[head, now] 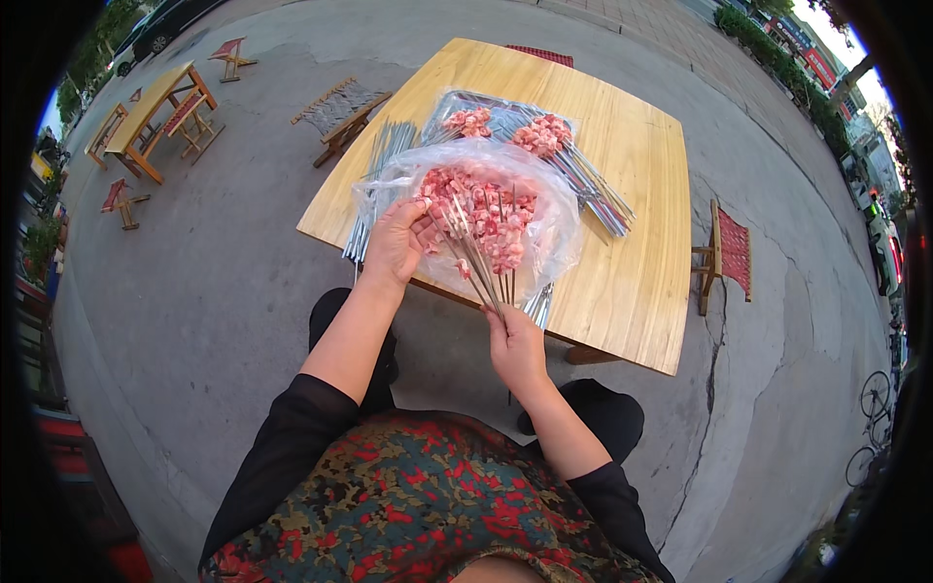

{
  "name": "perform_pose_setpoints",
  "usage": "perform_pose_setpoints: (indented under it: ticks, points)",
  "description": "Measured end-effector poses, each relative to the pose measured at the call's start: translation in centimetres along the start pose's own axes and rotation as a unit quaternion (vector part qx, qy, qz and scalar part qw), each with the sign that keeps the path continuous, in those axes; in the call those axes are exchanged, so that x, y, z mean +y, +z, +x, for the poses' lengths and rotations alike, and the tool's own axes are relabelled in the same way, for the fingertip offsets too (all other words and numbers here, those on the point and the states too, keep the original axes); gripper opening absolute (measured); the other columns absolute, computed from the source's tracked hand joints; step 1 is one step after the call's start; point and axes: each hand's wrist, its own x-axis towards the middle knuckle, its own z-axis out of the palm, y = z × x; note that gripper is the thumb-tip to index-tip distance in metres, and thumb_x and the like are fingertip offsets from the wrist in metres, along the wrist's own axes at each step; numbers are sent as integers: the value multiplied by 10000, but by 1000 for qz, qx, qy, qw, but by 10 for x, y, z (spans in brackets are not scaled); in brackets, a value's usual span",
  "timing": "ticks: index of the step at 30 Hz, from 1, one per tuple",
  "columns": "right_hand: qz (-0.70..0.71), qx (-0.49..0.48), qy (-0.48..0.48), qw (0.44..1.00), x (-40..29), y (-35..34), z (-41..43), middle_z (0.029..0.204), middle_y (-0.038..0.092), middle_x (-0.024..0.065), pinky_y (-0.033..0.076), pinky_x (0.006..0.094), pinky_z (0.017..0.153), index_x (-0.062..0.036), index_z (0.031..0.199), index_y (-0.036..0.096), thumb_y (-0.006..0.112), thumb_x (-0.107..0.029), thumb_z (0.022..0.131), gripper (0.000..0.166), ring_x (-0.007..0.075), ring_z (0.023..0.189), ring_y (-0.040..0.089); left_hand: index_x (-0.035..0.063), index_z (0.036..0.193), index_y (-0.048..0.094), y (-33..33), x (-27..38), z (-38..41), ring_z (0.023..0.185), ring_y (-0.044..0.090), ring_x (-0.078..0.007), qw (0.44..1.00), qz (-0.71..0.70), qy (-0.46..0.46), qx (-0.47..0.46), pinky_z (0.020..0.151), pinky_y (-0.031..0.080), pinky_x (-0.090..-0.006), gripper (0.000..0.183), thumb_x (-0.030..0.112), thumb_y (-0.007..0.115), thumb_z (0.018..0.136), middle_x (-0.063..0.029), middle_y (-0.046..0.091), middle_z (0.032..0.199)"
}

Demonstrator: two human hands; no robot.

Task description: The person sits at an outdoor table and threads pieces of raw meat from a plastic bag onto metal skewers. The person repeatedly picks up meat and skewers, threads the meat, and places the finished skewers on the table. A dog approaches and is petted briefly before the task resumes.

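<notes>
My right hand (pixel 519 348) grips the lower ends of several metal skewers (pixel 477 262), fanned out with their tips pointing away from me. Meat pieces (pixel 507 251) are threaded on some of them, and one small piece sits low on another. Between its thumb and forefinger, my left hand (pixel 395 240) pinches what looks like a small piece of raw meat (pixel 423 204) near the skewer tips. Below both hands, a clear plastic bag (pixel 561 244) lies spread open around a heap of diced raw meat (pixel 455 182). The skewers partly hide this heap.
A metal tray (pixel 503 109) behind the bag holds two bunches of loaded skewers (pixel 543 135), their handles jutting right. Bare skewers (pixel 390 149) lie left of the bag on the wooden table (pixel 627 291). Folding stools (pixel 732 255) and another table (pixel 149 109) stand around on the pavement.
</notes>
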Motion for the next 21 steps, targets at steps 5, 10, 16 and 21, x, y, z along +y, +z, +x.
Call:
perform_pose_setpoints:
  ticks: [5, 10, 16, 21]
  points:
    - [30, -14, 28, 999, 6, 3, 0, 832, 636, 221, 493, 373, 678, 14, 968, 641, 565, -91, 908, 143, 375, 786, 628, 22, 966, 585, 1, 1, -6, 821, 677, -205, 1000, 22, 8, -6, 729, 567, -316, 93, 30, 571, 874, -109, 675, 912]
    - [46, -36, 64, 996, 4, 2, 0, 872, 670, 202, 506, 337, 703, 20, 991, 648, 566, -93, 916, 159, 314, 811, 668, 20, 970, 578, 5, 8, -17, 819, 678, -220, 999, 41, 4, 6, 750, 566, -337, 100, 29, 564, 871, -113, 670, 894]
    - [97, -8, 60, 993, 2, 20, -5, 856, 682, 173, 502, 306, 709, 15, 995, 651, 556, -74, 920, 150, 234, 795, 674, 12, 979, 576, 4, -2, -24, 835, 672, -218, 1000, 16, 1, 9, 784, 558, -336, 120, 21, 551, 863, -113, 666, 907]
    - [68, -20, 97, 993, -4, 10, 5, 863, 685, 166, 495, 295, 709, 9, 1005, 649, 557, -86, 926, 154, 206, 778, 662, 10, 964, 578, 16, -22, -39, 833, 673, -218, 995, 73, -55, -34, 746, 564, -342, 110, -11, 564, 857, -115, 659, 910]
